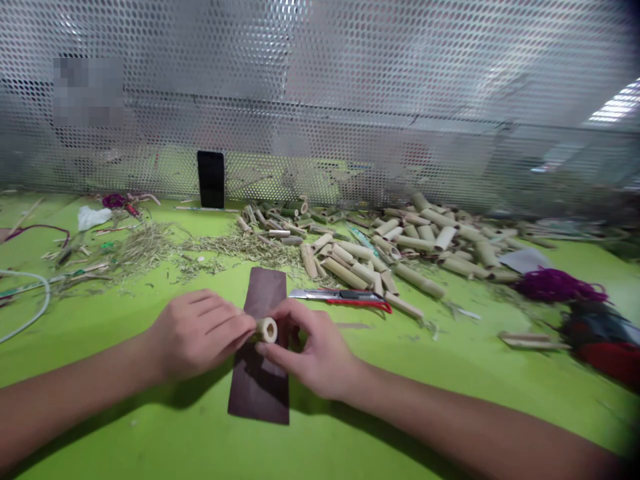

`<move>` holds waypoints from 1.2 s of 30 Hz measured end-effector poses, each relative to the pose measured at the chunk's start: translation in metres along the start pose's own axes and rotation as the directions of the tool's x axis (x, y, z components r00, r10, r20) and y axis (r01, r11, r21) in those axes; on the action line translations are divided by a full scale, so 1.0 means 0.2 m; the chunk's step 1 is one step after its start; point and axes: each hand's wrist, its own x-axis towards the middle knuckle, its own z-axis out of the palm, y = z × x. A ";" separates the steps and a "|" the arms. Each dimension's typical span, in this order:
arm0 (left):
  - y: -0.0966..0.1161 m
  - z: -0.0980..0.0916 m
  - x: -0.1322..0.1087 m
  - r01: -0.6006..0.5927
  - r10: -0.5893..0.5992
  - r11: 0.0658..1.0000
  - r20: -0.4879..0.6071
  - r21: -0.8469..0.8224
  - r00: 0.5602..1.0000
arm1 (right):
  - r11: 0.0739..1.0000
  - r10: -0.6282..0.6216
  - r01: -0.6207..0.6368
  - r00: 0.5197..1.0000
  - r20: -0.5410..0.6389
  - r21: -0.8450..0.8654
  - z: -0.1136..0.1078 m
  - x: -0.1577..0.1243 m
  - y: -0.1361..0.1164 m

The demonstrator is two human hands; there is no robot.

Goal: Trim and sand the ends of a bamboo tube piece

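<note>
A short pale bamboo tube (267, 330) is pinched between my left hand (197, 333) and my right hand (310, 350), with its hollow end facing me. My left fingertips press on its left end, and my right thumb and finger wrap its other side. Below the tube lies a dark brown strip of sandpaper (261, 393), apparently not touching it. A utility knife with a red handle (340, 297) lies just beyond my right hand. Beyond that spreads a heap of cut bamboo pieces (380, 257).
The green worktable (450, 393) carries dry bamboo shavings (215, 250), a white cable (25, 300), purple yarn (557, 285) and a dark and red bundle (595, 340). A black phone (211, 179) stands upright against a perforated metal screen (320, 87).
</note>
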 end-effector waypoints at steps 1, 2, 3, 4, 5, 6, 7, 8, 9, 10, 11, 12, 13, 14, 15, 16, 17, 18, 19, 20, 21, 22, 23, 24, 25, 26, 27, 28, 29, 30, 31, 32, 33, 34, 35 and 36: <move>0.00 0.00 0.00 -0.009 0.009 1.000 0.005 0.016 1.000 | 1.000 0.002 -0.002 1.000 0.002 -0.003 0.00 0.00 0.00; 0.00 0.00 0.00 -0.014 0.014 1.000 0.007 0.020 1.000 | 1.000 0.004 -0.004 1.000 0.004 -0.005 0.00 0.00 0.00; 0.00 0.01 0.00 -0.013 0.013 1.000 0.004 0.013 1.000 | 1.000 0.005 -0.005 1.000 0.007 -0.004 0.00 0.00 0.00; 0.00 0.01 0.00 -0.003 0.003 1.000 0.001 -0.003 1.000 | 1.000 0.009 -0.009 1.000 0.010 0.000 0.00 0.00 -0.01; 0.00 0.02 -0.01 0.010 -0.011 1.000 -0.007 -0.025 1.000 | 1.000 0.013 -0.013 1.000 0.014 0.008 0.00 0.00 -0.01; -0.01 0.02 -0.01 0.025 -0.026 0.999 -0.020 -0.047 0.999 | 1.000 0.017 -0.017 1.000 0.019 0.018 0.00 0.00 0.00; -0.02 0.03 -0.02 0.038 -0.040 0.997 -0.036 -0.064 0.999 | 0.999 0.021 -0.022 0.999 0.025 0.028 0.00 0.01 0.00; -0.04 0.03 -0.02 0.051 -0.055 0.996 -0.051 -0.073 0.997 | 0.999 0.026 -0.027 0.999 0.035 0.035 0.00 0.01 0.00; -0.06 0.04 -0.03 0.065 -0.070 0.995 -0.060 -0.078 0.996 | 0.999 0.029 -0.031 0.999 0.043 0.038 0.00 0.01 0.00; -0.07 0.04 -0.03 0.081 -0.086 0.993 -0.066 -0.082 0.994 | 0.999 0.033 -0.035 0.998 0.050 0.038 0.00 0.01 -0.01; -0.09 0.04 -0.04 0.102 -0.108 0.991 -0.066 -0.087 0.992 | 0.999 0.036 -0.038 0.998 0.054 0.036 0.00 0.01 -0.01; -0.10 0.04 -0.04 0.131 -0.136 0.987 -0.055 -0.093 0.989 | 0.999 0.040 -0.041 0.998 0.052 0.031 -0.01 0.01 -0.01; -0.11 0.04 -0.05 0.167 -0.171 0.981 -0.033 -0.098 0.985 | 0.999 0.042 -0.043 0.998 0.045 0.027 -0.01 0.01 -0.01; -0.12 0.04 -0.05 0.209 -0.210 0.973 -0.002 -0.100 0.978 | 0.999 0.040 -0.041 0.999 0.036 0.023 -0.01 0.01 -0.01; -0.13 0.05 -0.05 0.251 -0.249 0.963 0.036 -0.095 0.968 | 0.999 0.037 -0.037 0.999 0.027 0.020 -0.01 0.01 -0.02; -0.13 0.05 -0.06 0.295 -0.289 0.952 0.074 -0.077 0.954 | 0.999 0.032 -0.032 0.999 0.020 0.016 -0.01 0.01 -0.02; -0.13 0.06 -0.06 0.328 -0.321 0.943 0.110 -0.054 0.941 | 1.000 0.027 -0.027 1.000 0.013 0.014 -0.01 0.01 -0.02; -0.13 0.06 -0.06 0.345 -0.338 0.938 0.137 -0.032 0.931 | 1.000 0.025 -0.025 1.000 0.011 0.012 -0.01 0.01 -0.02; -0.13 0.06 -0.07 0.348 -0.341 0.937 0.155 -0.017 0.927 | 1.000 0.025 -0.025 1.000 0.009 0.011 -0.01 0.01 -0.02; -0.13 0.07 -0.07 0.340 -0.334 0.940 0.164 -0.008 0.928 | 1.000 0.026 -0.026 1.000 0.009 0.008 -0.01 0.01 -0.02; -0.13 0.07 -0.07 0.330 -0.324 0.944 0.166 -0.009 0.931 | 1.000 0.029 -0.029 1.000 0.009 0.006 -0.01 0.01 -0.02; -0.13 0.07 -0.07 0.323 -0.316 0.946 0.165 -0.020 0.934 | 0.999 0.032 -0.032 0.999 0.010 0.004 -0.01 0.01 -0.02; -0.13 0.07 -0.07 0.320 -0.310 0.946 0.163 -0.039 0.936 | 0.999 0.040 -0.040 0.999 0.008 0.001 0.00 0.01 -0.02; -0.12 0.06 -0.07 0.318 -0.304 0.946 0.158 -0.067 0.939 | 0.999 0.051 -0.051 0.999 0.003 -0.004 0.00 0.01 -0.02; -0.11 0.06 -0.06 0.311 -0.294 0.945 0.158 -0.102 0.943 | 0.998 0.063 -0.063 0.998 -0.004 -0.011 0.00 0.01 -0.02; -0.10 0.06 -0.05 0.299 -0.276 0.944 0.158 -0.143 0.948 | 0.997 0.071 -0.071 0.997 -0.014 -0.020 0.00 0.01 -0.01; -0.08 0.06 -0.05 0.278 -0.253 0.943 0.151 -0.184 0.956 | 0.997 0.073 -0.074 0.997 -0.027 -0.032 0.00 0.01 -0.01; -0.06 0.05 -0.04 0.257 -0.231 0.942 0.140 -0.216 0.963 | 0.997 0.070 -0.072 0.997 -0.038 -0.042 0.00 0.01 0.00; -0.05 0.05 -0.03 0.238 -0.214 0.941 0.123 -0.239 0.969 | 0.997 0.064 -0.066 0.997 -0.048 -0.050 0.00 0.01 0.00; -0.03 0.05 -0.03 0.224 -0.204 0.942 0.104 -0.249 0.973 | 0.997 0.059 -0.061 0.997 -0.053 -0.054 0.01 0.01 0.00; -0.02 0.04 -0.02 0.213 -0.198 0.945 0.082 -0.248 0.977 | 0.997 0.057 -0.060 0.997 -0.056 -0.056 0.01 0.01 0.01; -0.01 0.04 -0.02 0.203 -0.193 0.950 0.062 -0.239 0.979 | 0.996 0.059 -0.062 0.997 -0.058 -0.057 0.01 0.00 0.01; -0.01 0.04 -0.02 0.194 -0.188 0.954 0.048 -0.227 0.981 | 0.996 0.063 -0.066 0.996 -0.058 -0.057 0.01 0.00 0.01; 0.00 0.04 -0.02 0.188 -0.183 0.959 0.040 -0.213 0.982 | 0.996 0.065 -0.069 0.996 -0.059 -0.058 0.01 0.00 0.01; 0.00 0.04 -0.02 0.180 -0.178 0.963 0.030 -0.199 0.984 | 0.996 0.067 -0.071 0.996 -0.062 -0.058 0.01 0.00 0.01; 0.00 0.04 -0.02 0.177 -0.175 0.967 0.026 -0.186 0.984 | 0.996 0.068 -0.072 0.996 -0.064 -0.058 0.01 0.00 0.01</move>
